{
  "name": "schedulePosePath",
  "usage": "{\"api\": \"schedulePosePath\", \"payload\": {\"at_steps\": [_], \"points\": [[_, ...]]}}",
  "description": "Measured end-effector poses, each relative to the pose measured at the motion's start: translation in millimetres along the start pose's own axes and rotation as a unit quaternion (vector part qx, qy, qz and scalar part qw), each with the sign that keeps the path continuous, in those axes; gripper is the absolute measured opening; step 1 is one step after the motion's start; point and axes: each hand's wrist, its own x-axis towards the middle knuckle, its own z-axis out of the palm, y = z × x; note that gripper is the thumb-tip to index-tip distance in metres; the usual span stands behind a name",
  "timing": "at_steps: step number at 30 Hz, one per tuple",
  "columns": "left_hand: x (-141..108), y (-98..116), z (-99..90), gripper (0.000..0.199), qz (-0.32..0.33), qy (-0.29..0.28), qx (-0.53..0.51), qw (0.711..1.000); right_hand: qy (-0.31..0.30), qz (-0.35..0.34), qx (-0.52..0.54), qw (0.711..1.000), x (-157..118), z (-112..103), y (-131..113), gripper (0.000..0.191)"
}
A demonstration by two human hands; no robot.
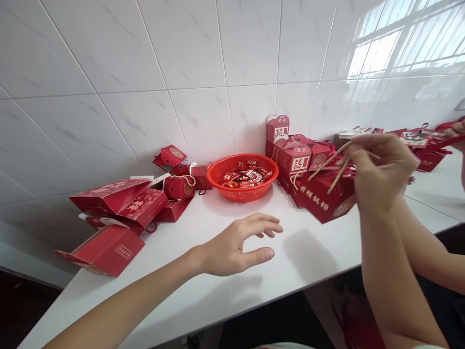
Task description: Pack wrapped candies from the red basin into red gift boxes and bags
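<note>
My right hand (379,169) is closed on the twisted rope handles of a dark red gift box (323,196) with gold characters. The box hangs tilted above the white table, in front of other red boxes. Over the table's middle, my left hand (238,245) is held palm inward with its fingers apart and nothing in them. Beyond it, a red plastic basket (241,195) holds many small wrapped candies (250,177).
Several red boxes (136,208) lie piled at the left by the tiled wall. More boxes (296,155) are stacked right of the basket. Another person's hand (458,130) is at the far right edge, among more red boxes (432,157). The white table's (218,305) front edge runs below my hands.
</note>
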Motion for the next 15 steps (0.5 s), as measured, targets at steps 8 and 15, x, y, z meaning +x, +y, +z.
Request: {"api": "schedulePosePath", "payload": {"at_steps": [8,15], "points": [[0.3,-8.0,2.0,0.025,-0.010,-0.156,0.069,0.985,-0.067,0.054,-0.205,0.975,69.8,-21.2,74.7,0.015],[-2.7,-3.2,0.3,0.026,-0.044,-0.183,0.096,0.978,-0.105,0.093,-0.251,0.958,74.9,-15.4,150.5,0.012]]}}
